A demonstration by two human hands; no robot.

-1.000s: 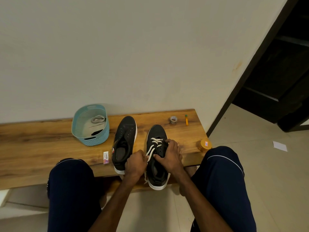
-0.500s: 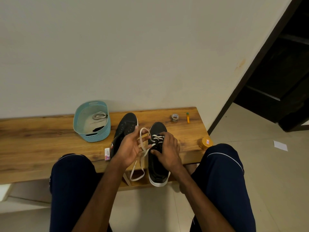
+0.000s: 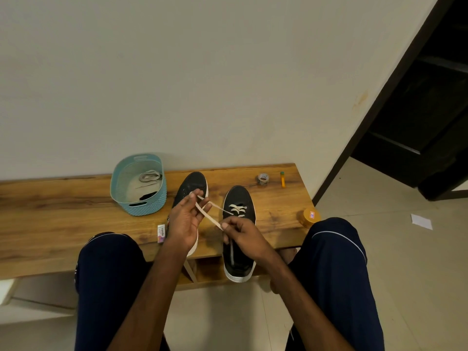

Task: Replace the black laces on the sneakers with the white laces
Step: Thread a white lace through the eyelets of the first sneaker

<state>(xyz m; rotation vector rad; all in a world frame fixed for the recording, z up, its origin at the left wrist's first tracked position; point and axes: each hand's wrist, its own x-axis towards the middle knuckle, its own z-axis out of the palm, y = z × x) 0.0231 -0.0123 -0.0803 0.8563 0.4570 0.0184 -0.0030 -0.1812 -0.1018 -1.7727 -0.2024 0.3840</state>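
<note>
A white lace [image 3: 205, 214] runs taut from the upper eyelets of the right-hand sneaker [image 3: 238, 231] out to both hands, which are raised just above the wooden bench [image 3: 63, 219]. The left hand [image 3: 184, 224] is turned palm up with its fingers [image 3: 200, 211] loosely curled; the lace passes over them and is pinched between thumb and forefinger at the top, just in front of the toe of the left-hand sneaker [image 3: 191, 188]. The right hand [image 3: 243, 235] is closed in a tight pinch on the same lace, thumb and forefinger tip pressed together, directly over the tongue of the right-hand sneaker. Beyond its fingertips two or three rows of white lacing already cross that shoe's front. A further length of lace hangs down from under the left palm past the bench edge. The left-hand sneaker lies mostly behind the left hand; whether it carries any lace cannot be told.

Away from the left fingers, farther along the bench, stands a teal basket [image 3: 154, 198] holding a grey lace bundle [image 3: 149, 176] and something black. An eraser [image 3: 161, 233] lies just beside the left wrist. Beyond the right fingertips, toward the wall, sit a tape roll [image 3: 263, 178] and a small orange stick [image 3: 282, 179]; an orange jar [image 3: 309, 217] stands at the bench edge beside the right knee
</note>
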